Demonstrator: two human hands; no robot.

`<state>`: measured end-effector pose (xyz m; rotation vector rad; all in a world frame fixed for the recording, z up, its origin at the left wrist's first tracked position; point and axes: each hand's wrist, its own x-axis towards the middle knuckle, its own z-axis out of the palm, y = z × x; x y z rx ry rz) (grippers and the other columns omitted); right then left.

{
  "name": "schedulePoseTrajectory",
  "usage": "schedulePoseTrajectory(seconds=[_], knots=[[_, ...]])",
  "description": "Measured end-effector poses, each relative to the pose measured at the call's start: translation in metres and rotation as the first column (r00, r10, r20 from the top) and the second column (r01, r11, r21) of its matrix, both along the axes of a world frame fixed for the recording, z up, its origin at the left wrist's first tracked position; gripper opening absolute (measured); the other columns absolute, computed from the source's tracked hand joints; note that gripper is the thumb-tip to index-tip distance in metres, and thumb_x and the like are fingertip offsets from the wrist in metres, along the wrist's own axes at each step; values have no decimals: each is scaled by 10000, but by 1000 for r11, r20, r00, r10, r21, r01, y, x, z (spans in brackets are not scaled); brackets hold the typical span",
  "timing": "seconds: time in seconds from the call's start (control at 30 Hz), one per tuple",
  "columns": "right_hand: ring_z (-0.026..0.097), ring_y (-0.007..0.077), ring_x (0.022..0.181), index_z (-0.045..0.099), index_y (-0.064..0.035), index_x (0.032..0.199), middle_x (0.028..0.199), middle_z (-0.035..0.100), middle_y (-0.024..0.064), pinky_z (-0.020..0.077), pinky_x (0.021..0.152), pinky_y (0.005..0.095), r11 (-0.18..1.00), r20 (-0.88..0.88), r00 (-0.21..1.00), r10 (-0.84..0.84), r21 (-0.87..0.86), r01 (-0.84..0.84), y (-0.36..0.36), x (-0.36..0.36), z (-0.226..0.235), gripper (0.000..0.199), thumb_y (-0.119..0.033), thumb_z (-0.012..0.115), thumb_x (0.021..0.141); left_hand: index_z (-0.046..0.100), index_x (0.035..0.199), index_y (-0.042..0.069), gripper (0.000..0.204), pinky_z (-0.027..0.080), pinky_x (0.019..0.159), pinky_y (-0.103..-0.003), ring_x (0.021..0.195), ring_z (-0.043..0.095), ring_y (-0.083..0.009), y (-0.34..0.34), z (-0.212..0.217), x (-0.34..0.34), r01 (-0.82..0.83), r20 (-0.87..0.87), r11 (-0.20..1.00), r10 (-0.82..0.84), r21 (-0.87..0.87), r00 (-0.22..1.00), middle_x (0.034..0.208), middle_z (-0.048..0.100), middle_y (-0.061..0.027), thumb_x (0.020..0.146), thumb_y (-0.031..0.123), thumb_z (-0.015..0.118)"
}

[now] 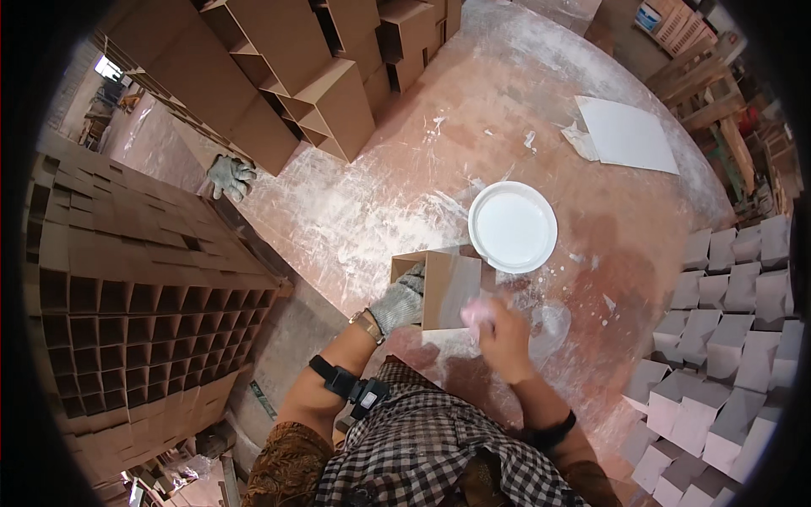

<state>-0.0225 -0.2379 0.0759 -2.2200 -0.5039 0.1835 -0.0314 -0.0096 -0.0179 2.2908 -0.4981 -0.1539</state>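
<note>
My left hand, in a grey knitted glove, reaches into the open side of a small brown box and holds it from within. Its fingers are partly hidden by the box wall. A pale, wet-looking coat covers part of the face turned to the right. My bare right hand is closed around a soft pink thing, perhaps a sponge or cloth, blurred by motion, close to that coated face. Just beyond the box stands a round white tub with white liquid inside.
Brown boxes are stacked at the far left; more hollow ones rise in rows at left. A grey glove lies on the table's left edge. White-coated boxes stand at right. A white sheet lies on the smeared reddish table.
</note>
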Motion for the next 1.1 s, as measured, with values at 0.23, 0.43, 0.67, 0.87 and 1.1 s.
schedulePoseTrajectory(seconds=[0.23, 0.43, 0.67, 0.87, 1.1], knots=[[594, 387, 839, 635, -106, 1000, 958, 609, 173, 489, 755, 416, 999, 141, 989, -44, -14, 47, -2, 21, -27, 339, -10, 537, 690, 469, 1280, 21, 548, 288, 1065, -404, 1262, 377, -355, -7, 7, 3, 6, -23, 995, -4, 96, 1000, 1329, 441, -196, 794, 231, 610], [605, 361, 790, 654, -128, 974, 952, 624, 147, 498, 723, 398, 999, 60, 997, 47, 12, -48, -9, 1, -11, 321, -30, 526, 696, 470, 1279, 29, 520, 299, 1059, -389, 1250, 390, -331, -3, 9, 0, -14, -41, 999, 15, 32, 999, 1311, 461, -180, 817, 239, 585], [587, 392, 766, 622, -98, 987, 933, 599, 162, 481, 653, 454, 999, 226, 973, -38, 31, 32, 10, 17, -19, 295, -48, 539, 709, 396, 1339, 29, 555, 231, 1100, -391, 1301, 329, -331, -3, 15, 9, 115, -168, 973, -81, 201, 982, 1387, 379, -191, 876, 315, 508], [596, 363, 745, 621, -106, 974, 921, 591, 130, 485, 639, 439, 1000, 218, 976, 12, 21, -16, 41, 12, 19, 279, -51, 550, 710, 414, 1318, 24, 545, 262, 1081, -394, 1270, 363, -333, -2, 15, 2, -4, -224, 1000, 8, 16, 975, 1352, 414, -190, 859, 294, 530], [601, 365, 756, 611, -110, 1022, 1007, 578, 174, 491, 656, 431, 999, 303, 952, 49, -22, -45, 33, 19, -5, 331, -42, 556, 703, 405, 1318, 18, 559, 273, 1071, -386, 1259, 373, -327, -10, -13, 10, -14, -176, 999, 21, 44, 984, 1358, 398, -193, 851, 296, 536]])
